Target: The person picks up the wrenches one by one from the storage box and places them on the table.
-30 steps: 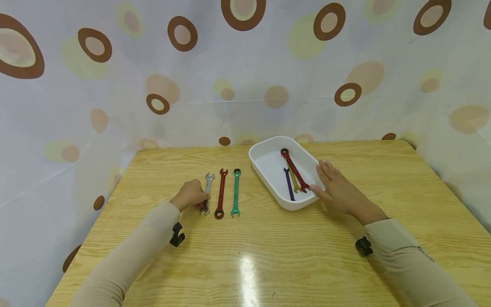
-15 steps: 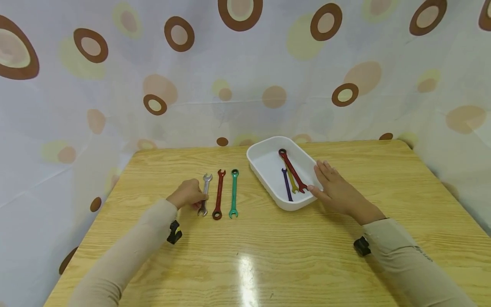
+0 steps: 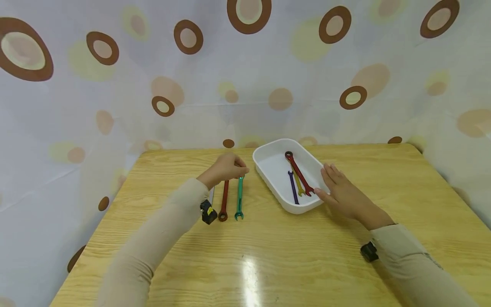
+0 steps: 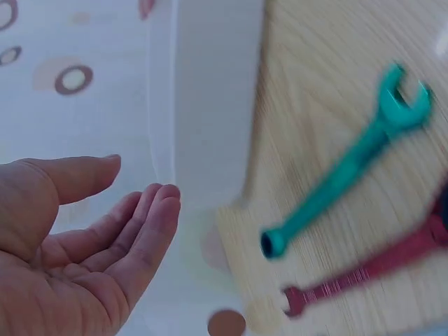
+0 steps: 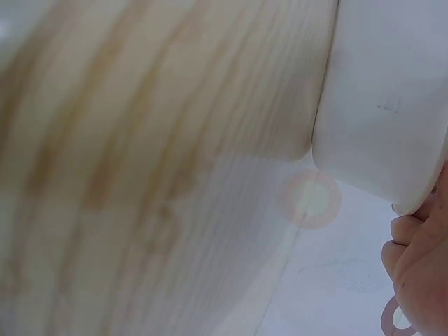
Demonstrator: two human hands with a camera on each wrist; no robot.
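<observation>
My left hand (image 3: 228,167) is raised over the far end of a green combination wrench (image 3: 239,198). In the left wrist view its thumb and fingers (image 4: 150,234) stand apart with nothing between them. Left of the green wrench lies a red wrench (image 3: 224,200); a silver wrench (image 3: 212,194) is mostly hidden behind my left wrist. My right hand (image 3: 345,194) rests its fairly straight fingers along the right side of a white plastic tray (image 3: 274,189), thumb at the rim. Inside the tray lie a red wrench (image 3: 301,175), a yellow wrench (image 3: 298,186) and a purple wrench (image 3: 293,187).
The wooden table (image 3: 268,247) bears everything and ends at a patterned cloth (image 3: 253,85) behind and at both sides. Black wrist cameras hang below each sleeve, the left one (image 3: 208,212) close to the wrenches on the table.
My left hand has left the silver wrench, rising and moving right and away from me across the red one to the green one. The right hand and tray stay put; the head view shifts slightly.
</observation>
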